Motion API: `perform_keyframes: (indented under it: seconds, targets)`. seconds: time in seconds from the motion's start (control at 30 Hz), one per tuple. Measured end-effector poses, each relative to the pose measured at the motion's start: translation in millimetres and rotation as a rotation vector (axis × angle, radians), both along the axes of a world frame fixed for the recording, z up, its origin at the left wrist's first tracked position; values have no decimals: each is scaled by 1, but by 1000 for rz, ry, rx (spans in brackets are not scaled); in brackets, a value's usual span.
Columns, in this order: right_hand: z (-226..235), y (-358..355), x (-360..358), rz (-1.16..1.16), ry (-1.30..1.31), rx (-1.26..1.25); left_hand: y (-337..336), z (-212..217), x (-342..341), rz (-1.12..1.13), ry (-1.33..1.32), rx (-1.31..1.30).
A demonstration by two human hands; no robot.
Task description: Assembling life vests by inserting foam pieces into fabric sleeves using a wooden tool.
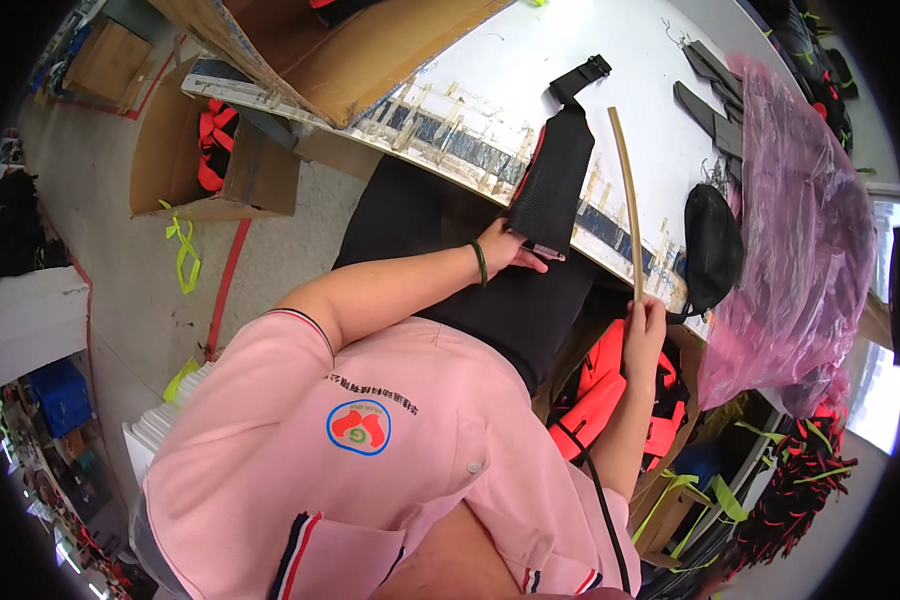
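Note:
My left hand (pixel 507 250) grips the near end of a black padded strap piece (pixel 558 165) that lies over the table's front edge. The piece has a red edge on its left side, and a narrow black strap with a buckle (pixel 596 67) at its far end. Some of my left fingers are hidden under it. My right hand (pixel 645 318) is closed round the lower end of a thin flat wooden stick (pixel 627 190), which points away across the tabletop. Stick and strap piece are apart, side by side.
The white worktable (pixel 480 60) has a worn, taped front edge. On it are an open cardboard box (pixel 390 50), a black pouch (pixel 712 245), dark grey pieces (pixel 710 115) and pink plastic sheeting (pixel 800 240). Bright orange-red pieces (pixel 595 390) fill a box below my right arm.

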State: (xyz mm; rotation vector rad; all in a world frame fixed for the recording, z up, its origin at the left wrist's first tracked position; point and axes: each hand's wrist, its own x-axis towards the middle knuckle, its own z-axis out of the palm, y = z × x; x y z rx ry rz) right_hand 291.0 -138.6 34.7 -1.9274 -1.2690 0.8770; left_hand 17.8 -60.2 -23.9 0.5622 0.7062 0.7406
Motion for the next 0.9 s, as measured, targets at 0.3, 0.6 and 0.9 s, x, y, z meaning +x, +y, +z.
perform_keyframes:
  seconds: [0.3,0.6,0.9]
  targets:
    - [35,-131,-13,121,-76,-79,-1,1,1,1,13,-2]
    - [12,-156,-29,31,273,-233,0,-24,8,39,47,6]
    - [31,-79,-94,101,241,-367,-14,-7,8,25,223,80]
